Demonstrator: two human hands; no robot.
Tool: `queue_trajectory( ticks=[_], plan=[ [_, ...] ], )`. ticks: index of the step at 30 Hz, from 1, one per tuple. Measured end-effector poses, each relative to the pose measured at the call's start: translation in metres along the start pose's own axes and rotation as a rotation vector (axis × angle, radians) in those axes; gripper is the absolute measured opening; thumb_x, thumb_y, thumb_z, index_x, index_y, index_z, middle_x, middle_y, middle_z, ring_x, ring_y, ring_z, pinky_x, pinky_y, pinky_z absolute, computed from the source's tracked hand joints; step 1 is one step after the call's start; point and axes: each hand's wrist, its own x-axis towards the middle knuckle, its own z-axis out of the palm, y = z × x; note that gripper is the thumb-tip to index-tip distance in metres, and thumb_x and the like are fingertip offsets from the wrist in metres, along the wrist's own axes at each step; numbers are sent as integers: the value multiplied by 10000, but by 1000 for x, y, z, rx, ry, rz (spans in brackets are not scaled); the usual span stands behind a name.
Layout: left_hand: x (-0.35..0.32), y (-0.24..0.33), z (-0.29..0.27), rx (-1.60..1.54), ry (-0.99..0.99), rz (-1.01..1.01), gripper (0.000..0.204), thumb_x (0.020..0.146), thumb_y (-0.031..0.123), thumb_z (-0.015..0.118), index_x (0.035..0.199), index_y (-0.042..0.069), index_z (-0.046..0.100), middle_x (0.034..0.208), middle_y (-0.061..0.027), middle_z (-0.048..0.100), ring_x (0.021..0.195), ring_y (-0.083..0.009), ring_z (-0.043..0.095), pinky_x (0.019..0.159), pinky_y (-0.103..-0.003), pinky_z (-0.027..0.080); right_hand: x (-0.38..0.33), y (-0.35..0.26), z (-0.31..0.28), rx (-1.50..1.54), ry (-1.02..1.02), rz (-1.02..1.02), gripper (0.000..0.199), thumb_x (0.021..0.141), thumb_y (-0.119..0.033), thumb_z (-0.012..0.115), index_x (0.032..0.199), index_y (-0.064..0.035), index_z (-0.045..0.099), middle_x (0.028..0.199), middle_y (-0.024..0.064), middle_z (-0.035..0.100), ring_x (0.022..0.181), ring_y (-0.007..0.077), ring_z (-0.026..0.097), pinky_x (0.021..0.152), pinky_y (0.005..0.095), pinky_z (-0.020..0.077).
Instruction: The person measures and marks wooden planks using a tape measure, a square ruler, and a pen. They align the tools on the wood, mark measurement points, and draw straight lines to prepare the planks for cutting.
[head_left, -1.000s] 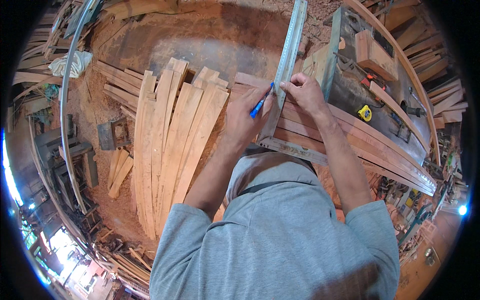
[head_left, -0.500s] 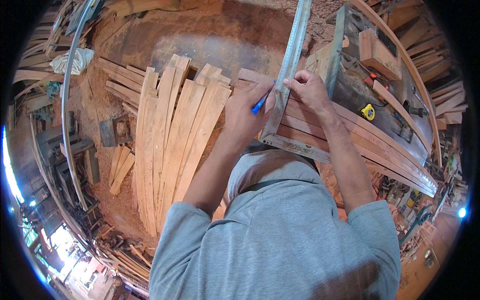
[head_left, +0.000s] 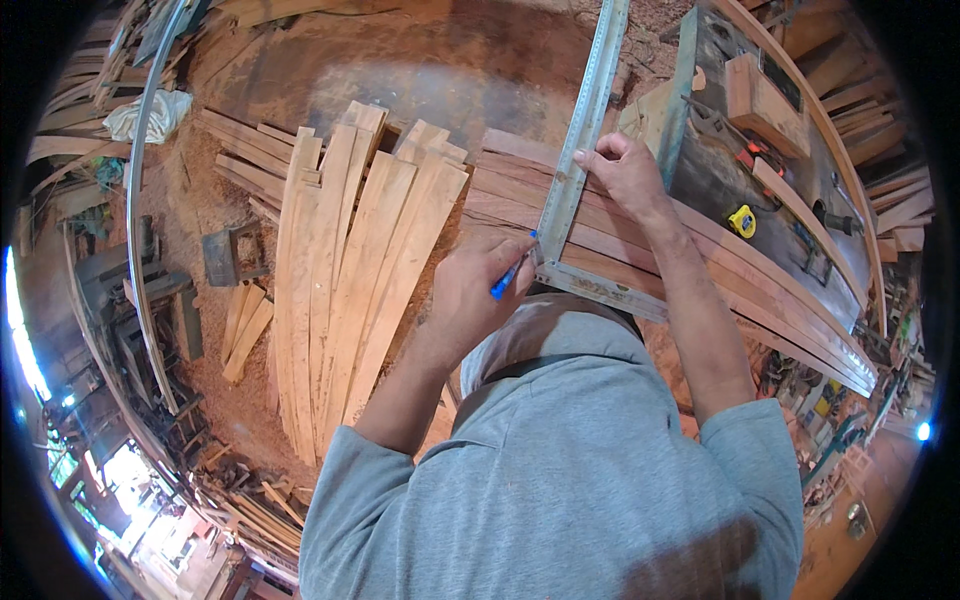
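One metal framing square (head_left: 575, 170), one blue pencil (head_left: 512, 274), two hands on the job. You had several reddish planks (head_left: 620, 250) stacked side by side in front of you, too overlapped to count cleanly, and the square lay across them, long arm running up and away, short arm (head_left: 600, 290) lying along the near edge.

Your left hand (head_left: 475, 290) was curled tight around the pencil, fingers closed on it, tip right at the inner corner of the square. Your right hand (head_left: 628, 172) lay spread with fingers only loosely bent, fingertips pressing the long arm down onto the wood.

Against half a second before, your left hand had slid down the blade toward you, from mid-arm to the corner; the right hand had stayed on the blade.

Off to the left a fan of paler boards (head_left: 350, 280) lay on the sawdust floor, and one yellow tape measure (head_left: 741, 221) sat on the machine table (head_left: 720, 170) to the right.
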Motion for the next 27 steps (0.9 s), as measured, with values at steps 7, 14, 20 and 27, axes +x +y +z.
queue_trajectory(
  ticks=[7, 14, 20, 27],
  plan=[
    [38, -6, 11, -98, 191, 36, 221, 903, 170, 714, 1097, 71, 754, 953, -125, 749, 840, -298, 728, 733, -358, 567, -1, 2, 0, 41, 3, 8, 312, 872, -318, 806, 819, -34, 689, 661, 25, 651, 618, 113, 593, 600, 318, 487],
    [70, -20, 29, 18, 272, 218, 202, 891, 163, 721, 1082, 114, 762, 1028, -106, 754, 1036, -285, 699, 999, -419, 461, 3, 7, 0, 14, -13, 12, 306, 874, -306, 802, 810, -26, 695, 649, 24, 648, 617, 111, 592, 595, 321, 484],
    [-12, -11, 8, 120, 87, 121, 223, 878, 146, 720, 1098, 137, 755, 1051, -75, 757, 1102, -279, 681, 1083, -461, 397, 1, 5, -2, -38, 10, -35, 295, 874, -304, 799, 818, -33, 698, 674, 17, 641, 643, 116, 584, 616, 332, 480],
    [20, -5, 4, 5, 173, 49, 239, 888, 159, 718, 1126, 155, 747, 1104, -68, 749, 1145, -261, 670, 1129, -496, 359, -1, -2, -2, 9, -16, 75, 304, 882, -322, 792, 849, -28, 720, 693, 26, 661, 661, 116, 597, 630, 328, 486]
  ],
)
